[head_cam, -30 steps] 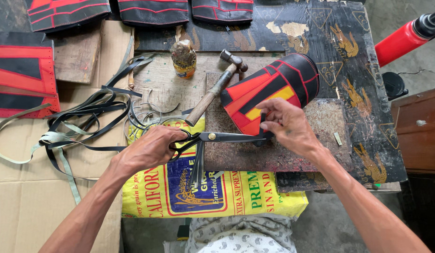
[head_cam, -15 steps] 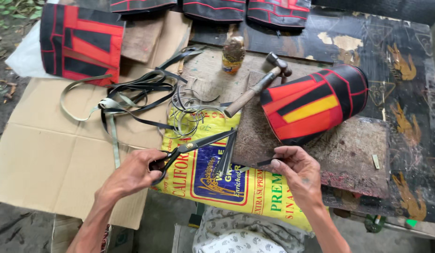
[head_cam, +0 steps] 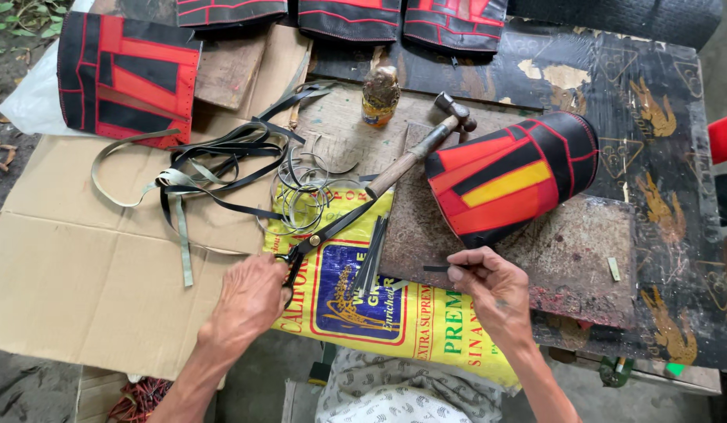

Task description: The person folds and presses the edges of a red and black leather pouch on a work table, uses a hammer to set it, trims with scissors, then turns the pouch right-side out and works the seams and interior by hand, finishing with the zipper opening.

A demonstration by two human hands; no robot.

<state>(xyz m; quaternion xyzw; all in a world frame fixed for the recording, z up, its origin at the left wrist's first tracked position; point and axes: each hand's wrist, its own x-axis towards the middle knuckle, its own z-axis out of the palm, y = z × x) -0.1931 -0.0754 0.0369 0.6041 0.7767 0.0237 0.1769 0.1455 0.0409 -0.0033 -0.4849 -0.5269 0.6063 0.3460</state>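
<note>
From the head camera, the left hand (head_cam: pixel 250 301) is closed through the handles of black scissors (head_cam: pixel 332 227), whose blades lie nearly shut across the yellow printed sack (head_cam: pixel 410 321). The right hand (head_cam: pixel 493 290) pinches a short black strip (head_cam: pixel 435 269) between thumb and fingertips, just below the red, black and yellow rolled piece (head_cam: pixel 508 180). A bundle of cut strips (head_cam: pixel 371 247) lies between the hands; a hammer (head_cam: pixel 422 149) rests beyond. The work looks like strip cutting, so the next cut would need blade and strip aligned.
</note>
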